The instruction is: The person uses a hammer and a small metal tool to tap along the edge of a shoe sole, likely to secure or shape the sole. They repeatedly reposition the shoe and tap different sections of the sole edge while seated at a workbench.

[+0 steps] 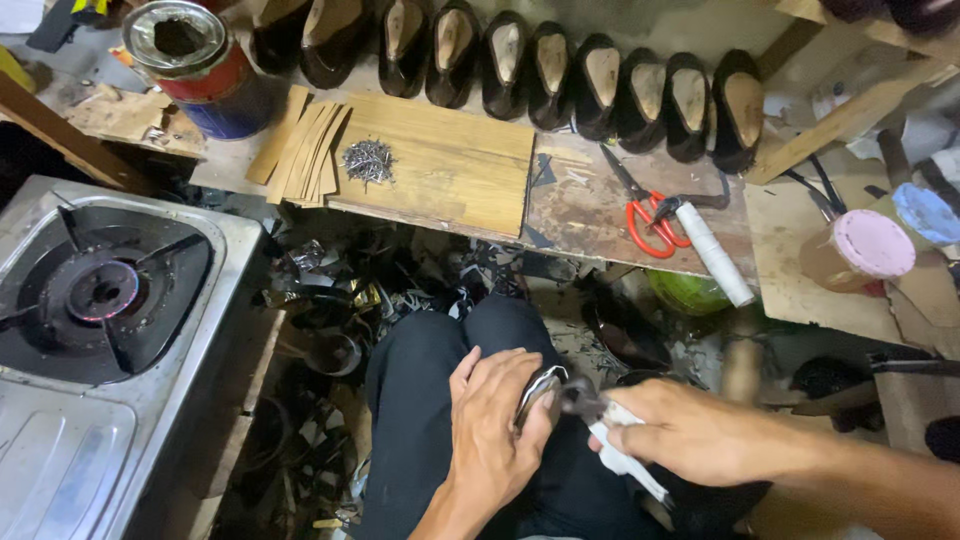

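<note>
My left hand is closed around a shoe upper on a last resting on my lap, only its shiny dark edge showing. My right hand grips pincers with white-wrapped handles; their dark jaws bite at the shoe's edge beside my left thumb. A pile of small nails lies on a wooden board on the bench ahead. Red-handled scissors and a white-handled tool lie to the right of the board.
A row of several black shoes lines the bench's back. A tin can stands at back left, a lit gas stove at left. Pink-lidded and blue-lidded jars sit right. Scraps litter the floor.
</note>
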